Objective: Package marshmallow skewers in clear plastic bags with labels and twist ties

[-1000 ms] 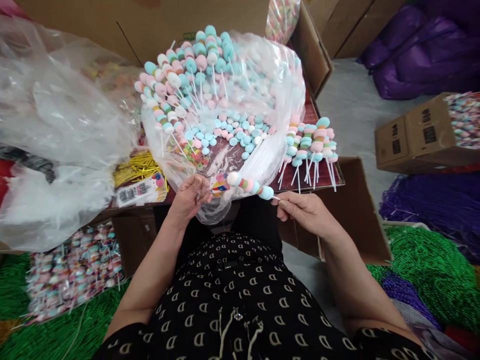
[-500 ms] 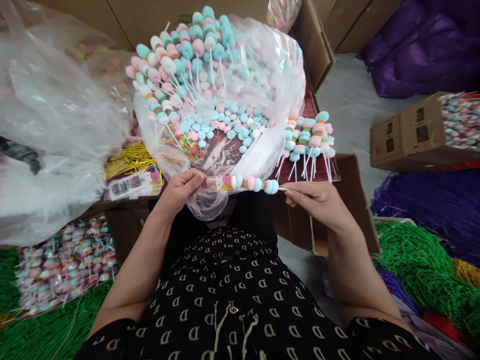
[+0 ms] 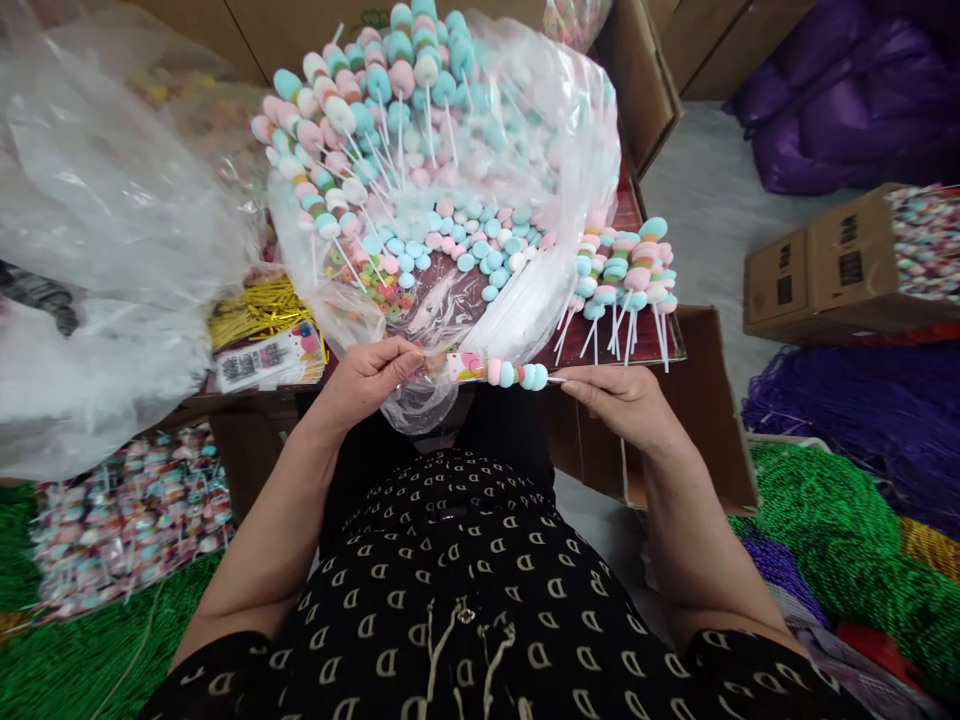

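Note:
My left hand (image 3: 377,382) pinches one end of a small clear printed wrapper (image 3: 464,367). Inside that wrapper sits the far part of a candy skewer (image 3: 517,375) of pink, white and blue pieces; its blue end near the stick is uncovered. My right hand (image 3: 626,398) is closed on the skewer's white stick, holding it level in front of the table edge. Just beyond my hands lies a large clear plastic bag (image 3: 525,300) with loose flat candies (image 3: 480,245) and white sticks on it. Gummy rings (image 3: 379,290) lie by its left side.
Finished-looking skewers (image 3: 360,110) are heaped at the back, and a smaller group (image 3: 626,265) lies at right. Gold twist ties (image 3: 262,315) and flat printed wrappers (image 3: 270,358) lie at left. An open carton (image 3: 697,400) stands below the right table edge; wrapped skewers (image 3: 135,515) are at lower left.
The skewer has gone further left into the wrapper, so fewer candies show bare. My left hand has shifted slightly right; the right hand has moved slightly left along with the stick.

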Demonstrator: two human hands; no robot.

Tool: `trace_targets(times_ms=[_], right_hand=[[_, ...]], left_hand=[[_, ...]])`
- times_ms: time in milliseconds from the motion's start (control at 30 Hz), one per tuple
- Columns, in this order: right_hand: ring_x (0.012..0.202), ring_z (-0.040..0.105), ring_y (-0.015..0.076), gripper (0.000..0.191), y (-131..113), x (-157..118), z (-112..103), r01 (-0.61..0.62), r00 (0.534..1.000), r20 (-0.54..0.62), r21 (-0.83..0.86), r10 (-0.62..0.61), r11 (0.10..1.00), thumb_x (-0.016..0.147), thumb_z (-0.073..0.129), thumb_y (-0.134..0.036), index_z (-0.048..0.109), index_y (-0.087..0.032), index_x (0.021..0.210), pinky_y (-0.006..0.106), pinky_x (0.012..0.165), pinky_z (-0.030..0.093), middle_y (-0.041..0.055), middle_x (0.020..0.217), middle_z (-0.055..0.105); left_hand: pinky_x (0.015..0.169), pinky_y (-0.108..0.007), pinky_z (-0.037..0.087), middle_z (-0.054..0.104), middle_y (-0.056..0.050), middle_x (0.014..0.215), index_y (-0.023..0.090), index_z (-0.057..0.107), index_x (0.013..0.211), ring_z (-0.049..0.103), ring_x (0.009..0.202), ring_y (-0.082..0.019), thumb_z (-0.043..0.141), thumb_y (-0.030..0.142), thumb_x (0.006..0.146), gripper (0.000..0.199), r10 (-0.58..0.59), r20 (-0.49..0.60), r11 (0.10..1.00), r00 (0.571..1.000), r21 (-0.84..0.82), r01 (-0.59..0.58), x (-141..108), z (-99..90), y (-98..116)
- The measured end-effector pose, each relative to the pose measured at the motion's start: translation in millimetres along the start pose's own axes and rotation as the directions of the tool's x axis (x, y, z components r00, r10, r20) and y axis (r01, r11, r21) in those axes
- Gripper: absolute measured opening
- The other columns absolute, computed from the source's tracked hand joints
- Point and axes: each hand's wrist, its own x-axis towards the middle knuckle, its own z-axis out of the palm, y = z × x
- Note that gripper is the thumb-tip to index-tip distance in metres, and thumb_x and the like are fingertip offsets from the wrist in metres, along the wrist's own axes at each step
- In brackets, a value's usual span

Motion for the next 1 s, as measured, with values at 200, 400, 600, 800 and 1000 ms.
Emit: trace_targets(times_ms=[200, 400, 600, 800, 1000], right_hand=[[0.063, 0.069, 0.0144, 0.021, 2, 2, 12, 0.023, 1.000, -0.002, 0.025, -0.023, 0.999, 0.093, 0.075, -0.038, 0.088, -0.025, 0.102, 0.028, 0.062, 0.058, 0.0034, 0.083, 0.082], [0.055, 0.059, 0.0111, 0.023, 6, 0, 25, -0.091, 0.995, 0.045, 0.160, 0.085, 0.983, 0.089, 0.078, -0.041, 0.088, -0.025, 0.102, 0.027, 0.055, 0.051, 0.0022, 0.079, 0.080], [0.047, 0.049, 0.0107, 0.042, 11, 0, 52, -0.262, 0.963, 0.036, 0.379, 0.268, 0.888, 0.083, 0.081, -0.054, 0.087, -0.018, 0.103, 0.025, 0.047, 0.041, -0.0033, 0.051, 0.059], [0.045, 0.045, 0.0090, 0.039, 3, 6, 74, -0.251, 0.964, 0.053, 0.488, 0.259, 0.836, 0.086, 0.078, -0.052, 0.087, -0.018, 0.101, 0.024, 0.048, 0.037, -0.0055, 0.047, 0.053], [0.049, 0.048, 0.0092, 0.036, 0, 4, 78, -0.218, 0.974, 0.051, 0.466, 0.220, 0.858, 0.087, 0.078, -0.052, 0.086, -0.019, 0.101, 0.024, 0.049, 0.039, -0.0038, 0.056, 0.059]], left_hand=[[0.061, -0.025, 0.045, 0.067, -0.001, 0.067, 0.017, 0.074, 0.075, 0.056, 0.063, -0.013, 0.074, 0.053, 0.089, 0.038, -0.014, 0.013, 1.000, 1.000, 0.022, 0.014, 1, 1.7, 1], [0.046, -0.023, 0.044, 0.064, 0.000, 0.064, 0.019, 0.078, 0.087, 0.053, 0.049, -0.011, 0.084, 0.047, 0.083, 0.029, -0.107, 0.015, 0.922, 0.994, -0.372, 0.105, 4, 5.0, 4], [0.053, -0.029, 0.056, 0.079, -0.014, 0.119, 0.018, 0.079, 0.112, 0.072, 0.071, -0.019, 0.070, 0.076, 0.084, 0.065, -0.063, 0.072, 0.670, 0.995, -0.736, 0.095, 16, 4.4, 16], [0.055, -0.029, 0.055, 0.081, -0.011, 0.113, 0.026, 0.076, 0.120, 0.076, 0.088, -0.026, 0.064, 0.085, 0.082, 0.071, -0.081, -0.057, 0.606, 0.995, -0.796, 0.004, 21, 14.8, 17], [0.048, -0.022, 0.045, 0.082, -0.007, 0.104, 0.022, 0.079, 0.111, 0.065, 0.063, -0.011, 0.093, 0.046, 0.073, 0.047, -0.082, -0.118, 0.683, 0.990, -0.730, -0.030, 26, 27.2, 14]])
